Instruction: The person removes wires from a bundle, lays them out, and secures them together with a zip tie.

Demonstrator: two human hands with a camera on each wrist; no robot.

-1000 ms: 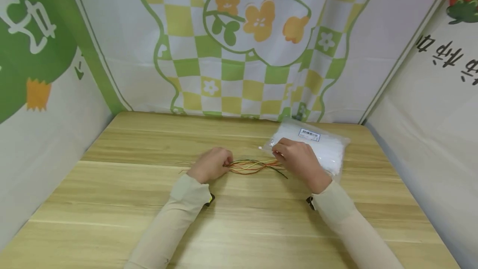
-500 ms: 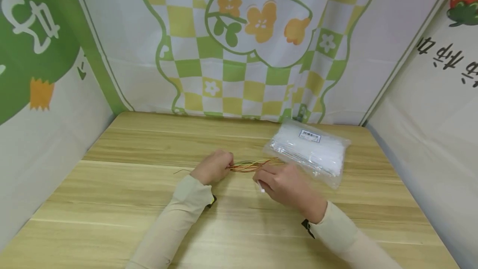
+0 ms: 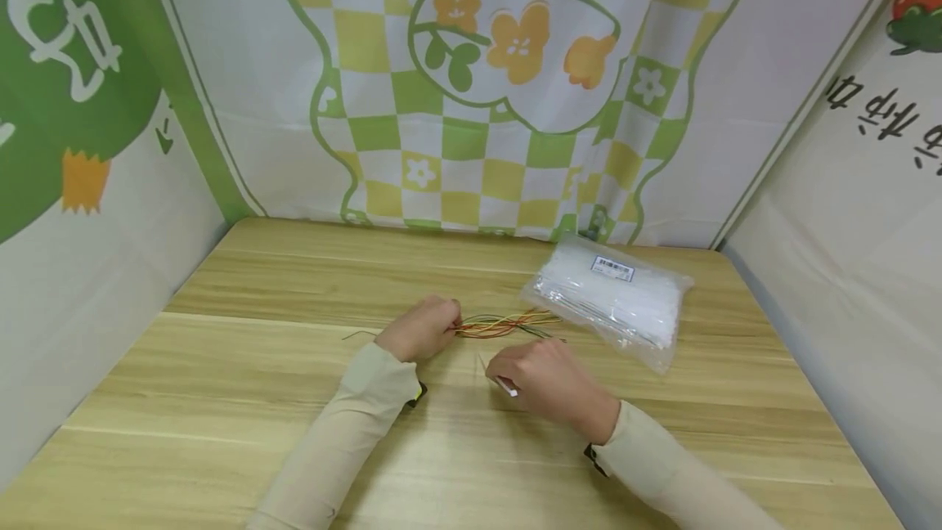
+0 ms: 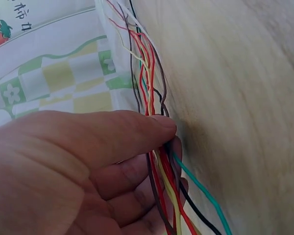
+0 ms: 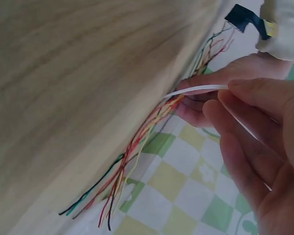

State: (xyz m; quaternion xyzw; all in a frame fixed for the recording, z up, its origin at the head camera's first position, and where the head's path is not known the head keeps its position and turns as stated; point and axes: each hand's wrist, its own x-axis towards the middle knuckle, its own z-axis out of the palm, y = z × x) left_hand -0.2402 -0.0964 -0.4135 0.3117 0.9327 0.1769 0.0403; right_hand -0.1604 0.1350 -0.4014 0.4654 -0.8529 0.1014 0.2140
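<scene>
A bundle of thin coloured wires (image 3: 508, 324), red, yellow, green and dark, lies across the table. My left hand (image 3: 423, 330) pinches it near the middle, thumb over the wires (image 4: 146, 73) and fingers beneath in the left wrist view. Loose wire ends spread out on both sides of that grip. My right hand (image 3: 548, 379) is just in front of the bundle and pinches a thin white cable tie (image 5: 198, 89) between thumb and forefinger. In the right wrist view the tie's free end reaches toward the wires beside the left hand; whether it touches them I cannot tell.
A clear plastic bag of white cable ties (image 3: 611, 293) with a barcode label (image 3: 613, 268) lies at the back right of the wooden table (image 3: 221, 399). Printed fabric walls (image 3: 471, 137) stand at the back and both sides.
My right hand has come away from the bag, moving left and toward me with the white cable tie. My left hand keeps its grip on the wires, almost unmoved.
</scene>
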